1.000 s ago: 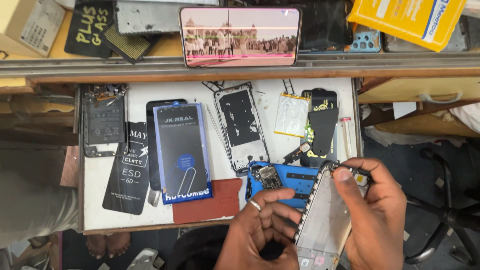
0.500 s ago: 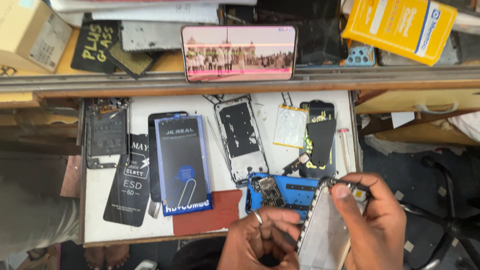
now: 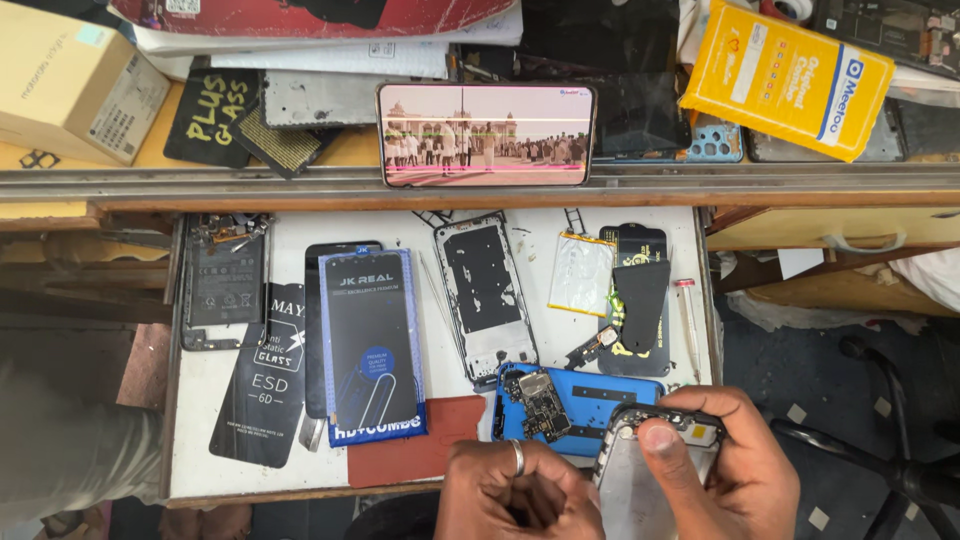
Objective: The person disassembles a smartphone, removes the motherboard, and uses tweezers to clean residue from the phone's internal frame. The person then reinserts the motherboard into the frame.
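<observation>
My right hand grips the top end of a silver phone frame, thumb pressed near its camera end. My left hand, a ring on one finger, is curled at the frame's left side, fingers closed; whether it holds a small tool I cannot tell. Just behind the hands lies a blue phone back with a dark circuit board on it. The frame's lower part runs out of view.
The white tray carries a boxed screen protector, black glass packs, a stripped phone frame, a battery and a red mat. A lit phone leans on the ledge; a yellow box lies at the back right.
The view has tilted up, so both hands and the silver frame now sit lower in view. The hands keep their hold on the frame.
</observation>
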